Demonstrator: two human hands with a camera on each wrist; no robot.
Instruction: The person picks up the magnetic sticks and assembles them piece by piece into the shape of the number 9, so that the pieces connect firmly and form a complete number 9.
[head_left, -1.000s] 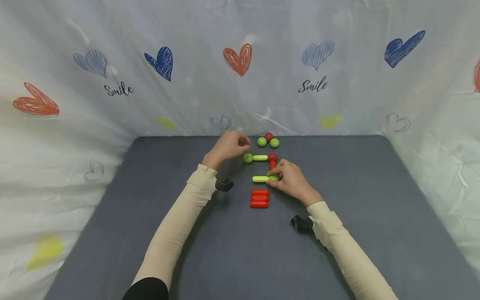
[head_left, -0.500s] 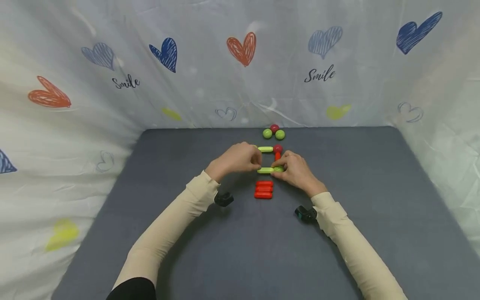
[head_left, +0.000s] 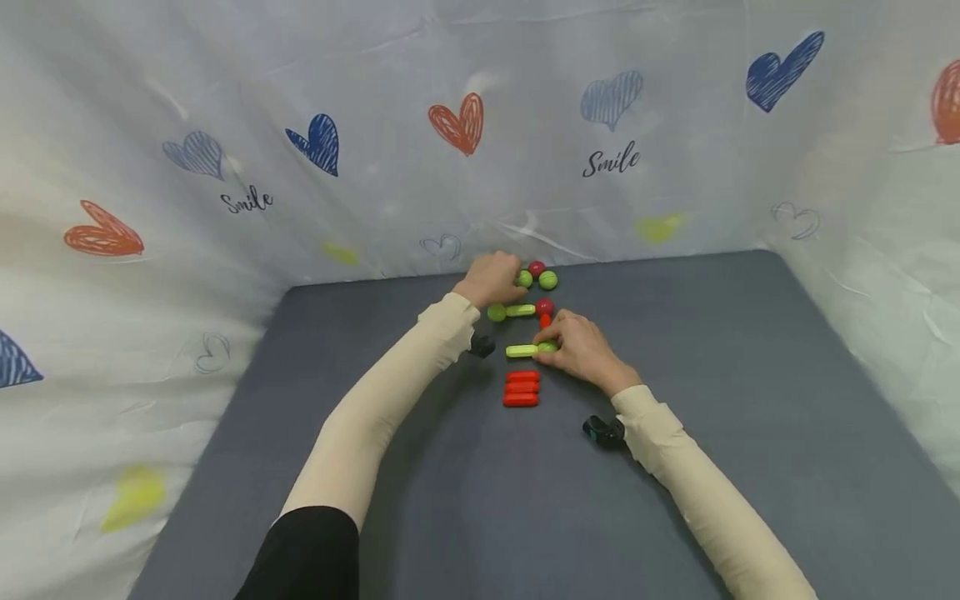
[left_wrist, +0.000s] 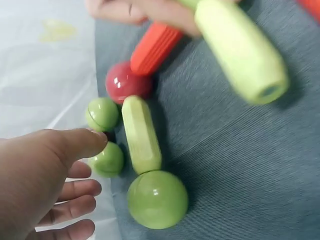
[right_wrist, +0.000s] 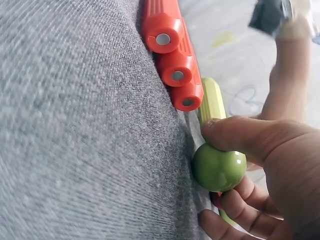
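Beside the loose green ball (left_wrist: 107, 161) at the back is the left hand (head_left: 492, 279), thumb and fingers apart and holding nothing in the left wrist view. The right hand (head_left: 580, 348) pinches the joint of a green ball (right_wrist: 220, 167) and a yellow-green rod (head_left: 521, 351). From that joint a red rod (left_wrist: 156, 48) runs back to a red ball (head_left: 545, 307). Another yellow-green rod (left_wrist: 141, 135) links the red ball to a green ball (left_wrist: 157, 199) at its left end.
Several red rods (head_left: 521, 388) lie side by side nearer the front. At the back, a second loose green ball (head_left: 548, 280) and a red one (head_left: 536, 269) sit near the curtain (head_left: 375, 225). Both wrists carry black devices above the grey table (head_left: 480, 517).
The left hand came forward toward the near yellow-green rod, then moved back to the loose balls. The right hand keeps its hold at the near joint. The head view has shifted.
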